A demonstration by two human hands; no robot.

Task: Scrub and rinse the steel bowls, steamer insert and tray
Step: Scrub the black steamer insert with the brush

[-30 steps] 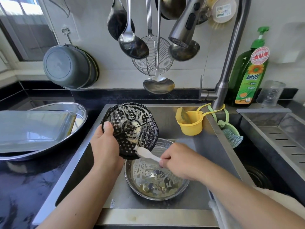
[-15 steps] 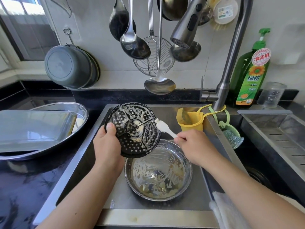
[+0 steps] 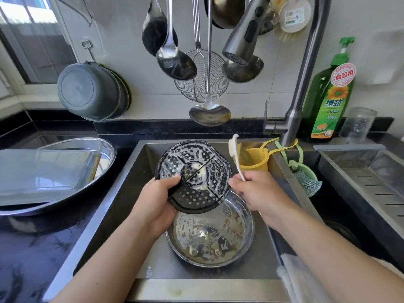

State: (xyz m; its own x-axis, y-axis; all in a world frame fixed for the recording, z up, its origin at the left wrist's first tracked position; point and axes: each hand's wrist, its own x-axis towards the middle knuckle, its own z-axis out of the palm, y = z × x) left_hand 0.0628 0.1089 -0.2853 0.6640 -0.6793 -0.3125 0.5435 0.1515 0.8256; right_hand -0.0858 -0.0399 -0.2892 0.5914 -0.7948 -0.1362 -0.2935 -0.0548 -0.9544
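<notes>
Head view shows the soapy black steamer insert (image 3: pixel 193 177) held tilted at the middle of the frame, over the steel bowl (image 3: pixel 209 234) that sits in the sink (image 3: pixel 258 270) below. Foam coats the insert, so it could likely slip from the grip and drop onto the bowl. The left hand (image 3: pixel 158 196) grips the insert's lower left edge, thumb curled over the perforated face and fingers hidden behind. The right hand (image 3: pixel 258 191) pinches the white brush (image 3: pixel 235 154) by its handle, head pointing up, just right of the insert and apart from it; flicked suds could spatter the counter. The tray (image 3: pixel 43 173) lies in a wide steel bowl (image 3: pixel 105 149) at the left of the frame, not yet in the sink
</notes>
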